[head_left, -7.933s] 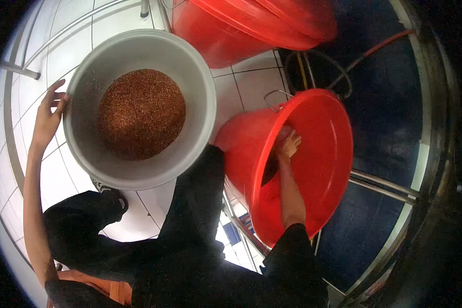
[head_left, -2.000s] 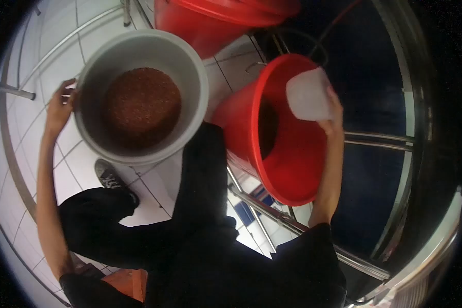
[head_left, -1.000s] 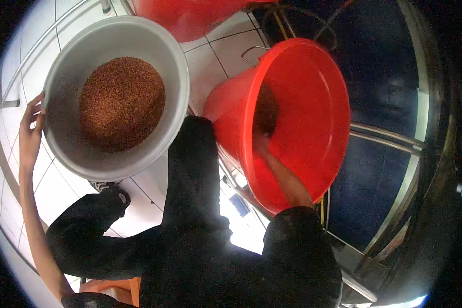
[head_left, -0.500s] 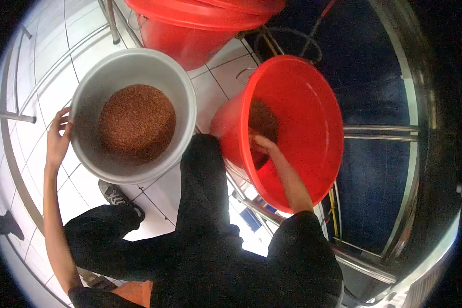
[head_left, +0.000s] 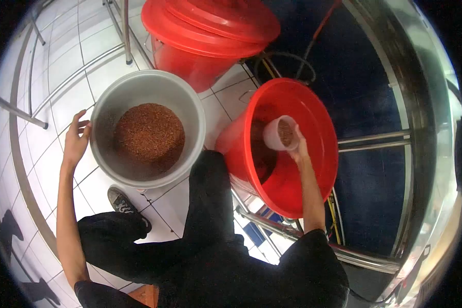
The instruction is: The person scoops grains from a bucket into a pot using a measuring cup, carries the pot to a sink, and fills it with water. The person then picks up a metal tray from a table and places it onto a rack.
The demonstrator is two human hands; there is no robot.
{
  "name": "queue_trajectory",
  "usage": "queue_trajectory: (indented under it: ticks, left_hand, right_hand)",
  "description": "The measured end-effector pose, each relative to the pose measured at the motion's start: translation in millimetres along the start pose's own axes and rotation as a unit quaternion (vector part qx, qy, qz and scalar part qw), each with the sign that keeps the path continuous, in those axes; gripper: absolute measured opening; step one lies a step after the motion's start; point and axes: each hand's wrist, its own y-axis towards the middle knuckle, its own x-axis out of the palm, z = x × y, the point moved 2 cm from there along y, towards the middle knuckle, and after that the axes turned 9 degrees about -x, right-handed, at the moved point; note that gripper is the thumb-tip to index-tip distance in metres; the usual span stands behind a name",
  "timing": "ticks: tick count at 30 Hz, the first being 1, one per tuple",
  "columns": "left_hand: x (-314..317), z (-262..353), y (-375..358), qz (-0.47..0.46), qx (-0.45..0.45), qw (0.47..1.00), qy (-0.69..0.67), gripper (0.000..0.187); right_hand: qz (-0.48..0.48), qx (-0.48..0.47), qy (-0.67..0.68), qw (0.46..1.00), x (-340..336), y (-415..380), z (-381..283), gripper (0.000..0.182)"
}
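A large grey pot (head_left: 151,174) holds a mound of reddish-brown grains (head_left: 151,132). At the left rim of this pot is my left hand (head_left: 78,137), its fingers apart and the fingertips near or against the outer wall. My right hand (head_left: 299,147) grips a translucent cup (head_left: 275,134) with brown grains in it, over the mouth of the tilted red bucket (head_left: 313,123). Deeper in the bucket lie darker grains (head_left: 262,159), partly hidden behind the cup.
Another red bucket (head_left: 185,64) with a red lid (head_left: 226,20) stands behind the pot. Metal legs and bars (head_left: 79,79) cross the tiled floor at the left. A metal frame (head_left: 369,262) is at the right. A shoe (head_left: 123,203) is below the pot.
My right hand has come up from deep inside the red bucket, and a cup with grains now shows in it. The view has shifted, and my left hand stays by the pot.
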Motion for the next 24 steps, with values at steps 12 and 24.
queue_trajectory:
  ticks: [12, 24]
  left_hand:
    - [5, -20, 3, 0.03, -0.031, 0.999, 0.022, 0.048]
    - [1, -8, 0, 0.057, -0.036, 0.996, 0.05, 0.037]
  right_hand:
    - [-0.02, -0.119, -0.215, 0.969, 238, -8, -112, 0.071]
    - [-0.254, -0.322, -0.631, 0.658, 426, 23, 30, 0.056]
